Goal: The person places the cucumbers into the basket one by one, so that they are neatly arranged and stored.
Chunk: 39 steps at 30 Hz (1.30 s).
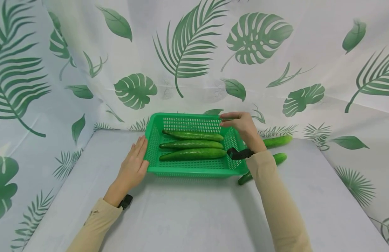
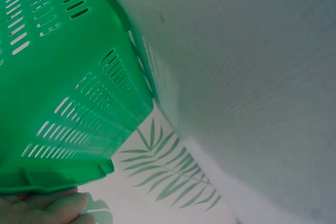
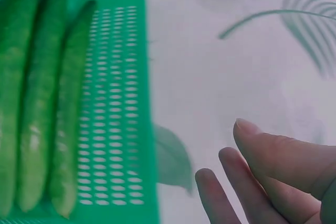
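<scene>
A green plastic basket [image 1: 194, 171] with slotted walls sits on the table, and three long cucumbers [image 1: 192, 154] lie side by side in it. Against its left rim rests my left hand [image 1: 133, 166], fingers straight and pointing away from me; the left wrist view shows its fingers [image 2: 63, 208] at the basket rim. My right hand [image 1: 241, 126] hovers by the far right corner with nothing in it. In the right wrist view, its thumb and fingers stand loosely apart, clear of the basket wall [image 3: 118, 114].
To the right of the basket, one cucumber [image 1: 278, 141] lies toward the back and another cucumber [image 1: 280, 158] nearer me, both partly hidden by my right arm. A leaf-printed curtain [image 1: 194, 94] rises behind the white table [image 1: 188, 217] and along its sides.
</scene>
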### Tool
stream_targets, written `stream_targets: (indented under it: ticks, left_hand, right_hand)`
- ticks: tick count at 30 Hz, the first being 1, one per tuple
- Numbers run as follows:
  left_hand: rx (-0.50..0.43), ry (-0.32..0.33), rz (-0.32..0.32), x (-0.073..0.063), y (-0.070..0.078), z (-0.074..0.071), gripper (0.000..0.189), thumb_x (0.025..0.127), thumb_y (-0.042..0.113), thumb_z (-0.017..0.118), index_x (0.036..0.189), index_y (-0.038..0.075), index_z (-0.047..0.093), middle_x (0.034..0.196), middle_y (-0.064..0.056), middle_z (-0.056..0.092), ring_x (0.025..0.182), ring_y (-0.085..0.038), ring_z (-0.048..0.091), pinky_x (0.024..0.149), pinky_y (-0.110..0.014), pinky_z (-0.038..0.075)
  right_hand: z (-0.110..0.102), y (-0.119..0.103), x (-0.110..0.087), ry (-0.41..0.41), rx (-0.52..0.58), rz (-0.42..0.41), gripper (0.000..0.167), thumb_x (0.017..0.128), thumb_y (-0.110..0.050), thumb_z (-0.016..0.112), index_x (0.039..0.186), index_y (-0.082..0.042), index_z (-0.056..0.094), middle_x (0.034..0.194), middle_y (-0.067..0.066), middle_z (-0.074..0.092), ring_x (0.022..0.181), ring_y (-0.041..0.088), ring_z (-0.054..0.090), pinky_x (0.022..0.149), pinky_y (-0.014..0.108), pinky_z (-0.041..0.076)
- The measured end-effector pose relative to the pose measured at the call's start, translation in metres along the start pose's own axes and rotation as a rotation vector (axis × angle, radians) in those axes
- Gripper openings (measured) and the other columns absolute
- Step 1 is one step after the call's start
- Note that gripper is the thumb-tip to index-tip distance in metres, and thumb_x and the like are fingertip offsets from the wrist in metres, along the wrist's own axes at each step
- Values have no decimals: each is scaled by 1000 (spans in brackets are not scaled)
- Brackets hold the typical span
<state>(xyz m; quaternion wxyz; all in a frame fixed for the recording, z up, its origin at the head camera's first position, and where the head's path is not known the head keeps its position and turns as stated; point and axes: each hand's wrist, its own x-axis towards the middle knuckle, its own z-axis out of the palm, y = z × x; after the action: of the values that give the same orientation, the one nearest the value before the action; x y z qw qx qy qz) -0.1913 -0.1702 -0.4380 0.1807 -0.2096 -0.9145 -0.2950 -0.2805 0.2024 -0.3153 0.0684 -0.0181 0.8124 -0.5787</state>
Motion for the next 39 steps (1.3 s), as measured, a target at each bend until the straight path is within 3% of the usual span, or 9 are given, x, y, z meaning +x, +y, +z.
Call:
stream_targets:
  ticks: [3,10,13,16,20,23,32,39]
  left_hand:
    - [3,1,-1,0,0,0,64,92,3,38,152,-11,23,161,-23,18,149,-37,17,120,-51,14]
    - [-2,-1,2,0,-1,0,64,92,4,38,152,-10,24,161,-22,18,149,-38,17,121,-50,13]
    - [-4,2,4,0,-1,0,63,92,3,38,152,-10,24,161,-23,18,149,-36,15,120,-51,13]
    - [-5,3,2,0,0,0,63,92,3,37,152,-10,24,161,-23,18,149,-37,16,120,-52,14]
    - [4,0,-3,0,1,-1,64,91,3,37,152,-11,24,161,-24,19,149,-37,16,120,-52,14]
    - [15,0,-4,1,2,-1,64,91,2,39,152,-11,24,161,-23,19,149,-36,16,120,-52,15]
    - [14,10,1,1,1,-2,63,91,3,37,151,-12,25,160,-24,21,149,-37,17,120,-52,15]
    - [19,20,13,1,0,0,63,90,4,37,150,-13,27,159,-26,22,147,-40,20,119,-53,16]
  right_hand:
    - [-16,-8,-8,17,-17,-16,46,91,-12,71,134,-1,61,143,15,51,145,28,29,119,54,17]
    - [-54,-13,-23,99,-23,-118,45,90,-20,73,132,-6,64,131,9,63,131,21,47,116,48,28]
    - [-70,-10,-30,138,40,-173,47,89,-21,75,131,-4,64,128,6,65,126,20,51,116,46,28]
    - [-84,-4,-35,171,162,-247,47,88,-15,76,130,1,63,124,5,68,122,19,54,115,36,31]
    - [-103,13,-41,209,250,-380,43,90,-9,72,129,7,62,118,5,70,117,17,58,104,21,41]
    - [-117,29,-45,231,299,-443,40,93,-6,67,129,9,61,117,7,71,116,17,60,102,19,42]
    - [-139,87,-64,280,511,-429,39,97,-1,58,133,13,54,122,10,66,125,21,52,114,23,29]
    - [-142,138,-72,345,578,-366,38,97,2,57,133,13,55,120,7,67,124,18,52,118,25,22]
